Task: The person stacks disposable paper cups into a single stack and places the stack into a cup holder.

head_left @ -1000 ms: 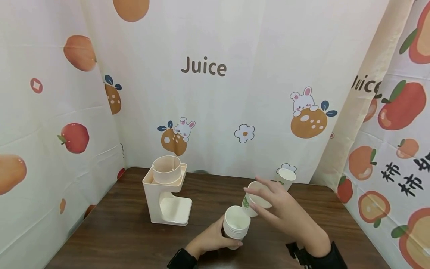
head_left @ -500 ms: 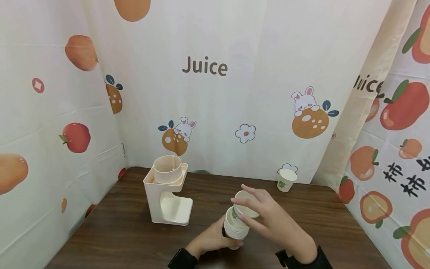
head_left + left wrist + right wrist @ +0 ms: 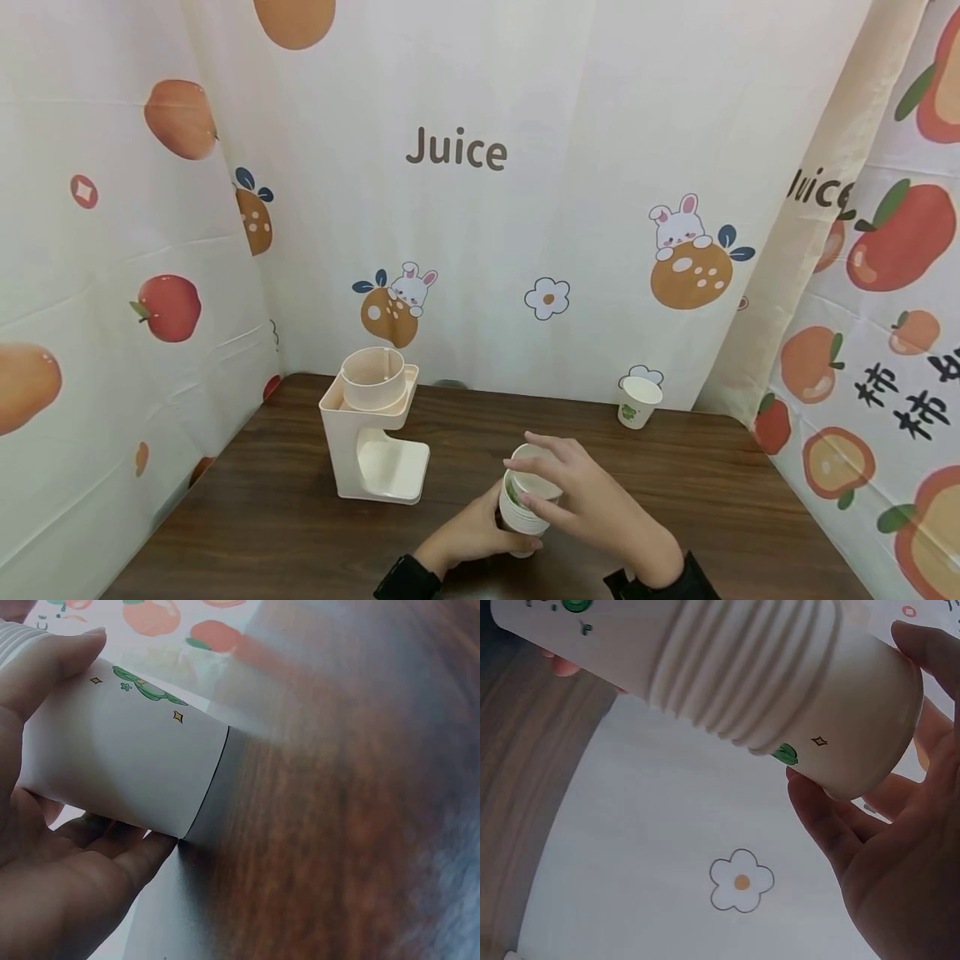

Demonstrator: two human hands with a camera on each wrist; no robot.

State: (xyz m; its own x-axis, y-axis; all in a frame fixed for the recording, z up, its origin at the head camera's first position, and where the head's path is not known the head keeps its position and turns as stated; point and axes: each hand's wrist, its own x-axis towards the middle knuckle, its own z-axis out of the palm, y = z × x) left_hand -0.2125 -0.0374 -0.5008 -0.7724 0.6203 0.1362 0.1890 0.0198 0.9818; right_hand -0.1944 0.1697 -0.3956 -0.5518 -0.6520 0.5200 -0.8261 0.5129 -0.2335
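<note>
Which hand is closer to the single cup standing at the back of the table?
Right. The right hand holds the top cup on the stack, nearer the lone cup. The left hand grips the stack farther left.

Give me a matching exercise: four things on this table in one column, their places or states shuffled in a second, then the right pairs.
1. stack of white paper cups
2. single white paper cup with green print
3. lone white paper cup
4. cream plastic cup dispenser

a. stands far back on the right
b. gripped by the left hand
c. stands on the left, untouched
d. held by the right hand atop the stack

Pairs: 1-b, 2-d, 3-a, 4-c
</note>
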